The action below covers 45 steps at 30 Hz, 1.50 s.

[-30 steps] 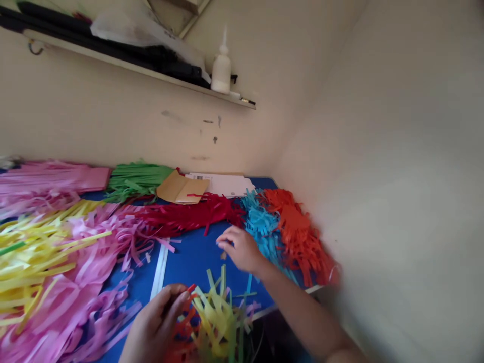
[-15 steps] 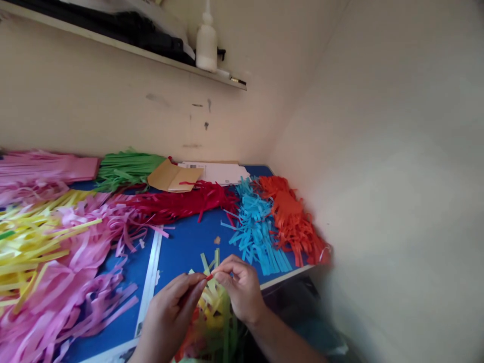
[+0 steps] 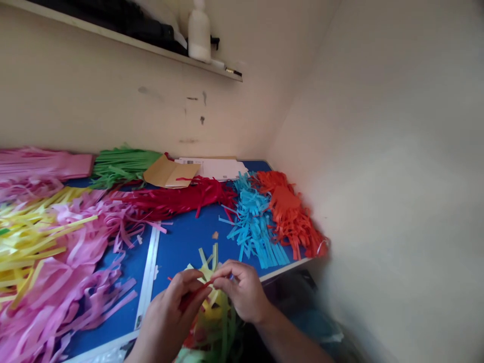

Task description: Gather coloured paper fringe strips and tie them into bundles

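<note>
Just above the table's front edge, my left hand (image 3: 170,310) is closed around a thin red paper strip (image 3: 204,286), part of which is hidden in the palm. My right hand (image 3: 244,292) pinches the strip's other end between thumb and fingertips, close beside the left fingertips. Below and behind both hands is a bunch of fringed paper strips (image 3: 217,315) in yellow, light green and orange-red. My hands cover some of it, so what holds the bunch up cannot be seen.
Pink (image 3: 75,272), yellow (image 3: 34,242), red (image 3: 181,196), blue (image 3: 253,222) and orange fringe (image 3: 287,206) lie across the blue table (image 3: 189,242). Green fringe (image 3: 124,164) and a brown envelope (image 3: 170,171) are at the back. A wall shelf (image 3: 151,43) carries a white bottle (image 3: 199,35).
More of the red strip shows between my hands now, and the left fingers have curled further around it. The camera view has shifted slightly, moving the scene up and left.
</note>
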### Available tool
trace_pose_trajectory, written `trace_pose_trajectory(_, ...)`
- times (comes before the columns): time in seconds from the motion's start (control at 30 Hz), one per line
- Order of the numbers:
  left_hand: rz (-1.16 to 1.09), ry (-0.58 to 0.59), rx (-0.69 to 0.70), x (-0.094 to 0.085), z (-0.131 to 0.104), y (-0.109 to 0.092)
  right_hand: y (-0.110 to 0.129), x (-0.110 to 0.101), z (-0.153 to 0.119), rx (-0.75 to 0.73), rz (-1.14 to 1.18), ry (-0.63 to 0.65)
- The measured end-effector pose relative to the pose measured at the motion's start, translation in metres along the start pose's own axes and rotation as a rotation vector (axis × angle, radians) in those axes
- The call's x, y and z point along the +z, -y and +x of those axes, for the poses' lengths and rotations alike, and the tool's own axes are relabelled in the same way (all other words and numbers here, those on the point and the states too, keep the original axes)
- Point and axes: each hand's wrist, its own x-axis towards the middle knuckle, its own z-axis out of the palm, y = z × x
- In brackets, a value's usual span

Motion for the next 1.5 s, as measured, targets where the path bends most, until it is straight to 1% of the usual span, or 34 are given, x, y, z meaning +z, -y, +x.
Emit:
trace_pose_trajectory(0.1, -0.027, 0.079, -0.016, -0.002, 0.002, 0.001, -0.006, -0.002, 0.000, 0.099, 0.145, 0.042)
trace_pose_trajectory(0.17, -0.005, 0.105, 0.029, -0.004, 0.004, 0.000, -0.008, -0.003, 0.000, 0.133, 0.178, 0.016)
trace_pose_trajectory(0.23, 0.017, 0.087, 0.077, -0.004, 0.007, -0.002, -0.008, -0.004, 0.000, 0.098, 0.143, -0.027)
trace_pose_trajectory(0.33, 0.008, 0.061, 0.125, -0.003, 0.009, -0.005, -0.003, -0.007, -0.002, -0.005, 0.076, -0.027)
trace_pose_trajectory(0.43, -0.032, 0.097, 0.204, -0.003, 0.012, -0.008, 0.002, -0.009, -0.005, -0.063, 0.060, -0.001)
trace_pose_trajectory(0.5, -0.057, 0.140, 0.248, -0.005, 0.015, -0.009, 0.003, -0.012, -0.006, -0.065, 0.069, 0.008)
trace_pose_trajectory(0.6, -0.054, 0.180, 0.274, -0.008, 0.017, -0.011, 0.006, -0.018, -0.008, -0.055, 0.076, 0.010)
trace_pose_trajectory(0.67, -0.001, 0.144, 0.308, -0.008, 0.016, -0.013, 0.009, -0.022, -0.010, -0.086, 0.031, -0.015)
trace_pose_trajectory(0.73, 0.080, 0.058, 0.356, -0.006, 0.012, -0.016, 0.013, -0.024, -0.013, -0.108, -0.019, -0.040)
trace_pose_trajectory(0.83, 0.132, -0.042, 0.412, -0.001, 0.006, -0.024, 0.016, -0.024, -0.020, -0.086, -0.079, -0.062)
trace_pose_trajectory(0.93, 0.100, -0.051, 0.463, 0.002, 0.004, -0.033, 0.017, -0.022, -0.026, -0.103, -0.133, -0.092)
trace_pose_trajectory(1.03, 0.098, -0.056, 0.494, 0.004, 0.005, -0.037, 0.018, -0.022, -0.029, -0.141, -0.148, -0.113)
trace_pose_trajectory(1.17, 0.110, -0.064, 0.483, 0.006, 0.005, -0.037, 0.017, -0.024, -0.032, -0.169, -0.166, -0.135)
trace_pose_trajectory(1.3, 0.124, -0.043, 0.456, 0.011, 0.003, -0.033, 0.015, -0.026, -0.033, -0.190, -0.186, -0.141)
trace_pose_trajectory(1.4, 0.145, -0.006, 0.375, 0.017, -0.001, -0.022, 0.016, -0.021, -0.034, -0.221, -0.206, -0.158)
trace_pose_trajectory(1.5, 0.162, 0.093, 0.271, 0.024, -0.011, -0.003, 0.015, -0.016, -0.036, -0.290, -0.223, -0.143)
